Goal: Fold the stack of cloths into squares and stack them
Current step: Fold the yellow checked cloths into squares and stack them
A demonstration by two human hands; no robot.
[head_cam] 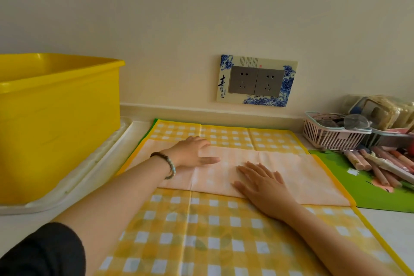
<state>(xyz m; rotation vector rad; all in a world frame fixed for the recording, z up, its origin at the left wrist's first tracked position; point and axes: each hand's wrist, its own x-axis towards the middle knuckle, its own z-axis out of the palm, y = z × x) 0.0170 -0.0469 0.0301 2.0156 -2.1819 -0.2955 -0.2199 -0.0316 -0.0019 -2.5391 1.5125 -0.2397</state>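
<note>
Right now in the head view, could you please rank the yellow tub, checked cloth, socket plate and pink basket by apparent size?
1. yellow checked cloth, nearest the camera.
2. yellow tub, cut off by the frame.
3. socket plate and pink basket look alike; not ranked.

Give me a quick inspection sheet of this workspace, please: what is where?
Surface: white counter, largely under cloths.
Job's things: yellow checked cloth spread out, a pale band folded across its middle; green cloth beneath it.
Clutter: pink basket and pens or crayons at right; yellow tub on white tray at left.
Fingers: left hand and right hand both rest on the folded band.
Cables: nothing seen.
Surroundings: cream wall, double socket.
</note>
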